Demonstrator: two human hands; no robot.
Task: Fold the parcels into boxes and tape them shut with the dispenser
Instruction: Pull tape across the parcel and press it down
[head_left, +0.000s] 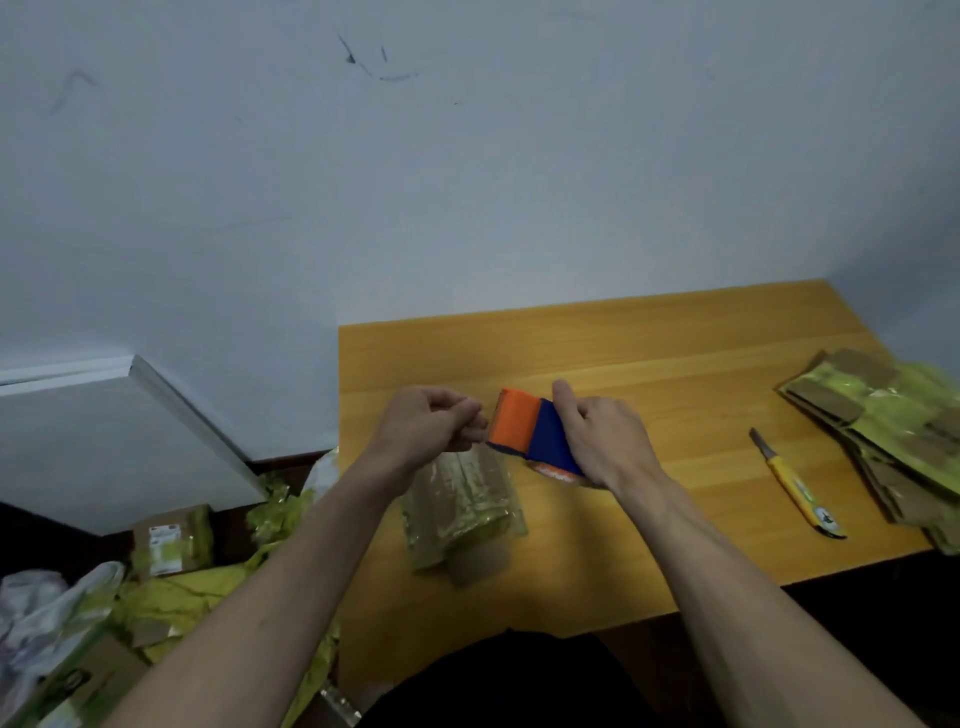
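Right hand (610, 439): we see it at the centre of the frame, fingers curled round the blue side of the tape dispenser (535, 434), thumb raised along its upper edge.
Left hand (423, 421): just left of the dispenser, fingers bunched in a pinch at its orange end; we cannot tell whether tape sits between the fingertips.
Tape dispenser: orange and blue, held above the table, its lower end near the tabletop.
Parcel (462, 506): we note one flat piece wrapped in shiny film, lying on the table directly below the left hand, partly blurred.
Table (675, 343): yellow wood, filling the centre and right of the frame.
Utility knife (795, 486): yellow handle, lying right of centre on the table, well apart from the hands.
Stack of flat parcels (883, 431): cardboard and yellow-green film, at the right edge of the frame on the table.
Floor heap (171, 587): boxes, yellow-green wrapping and a pale bag in the lower left.
Wall (467, 156): pale, scuffed, across the upper frame.
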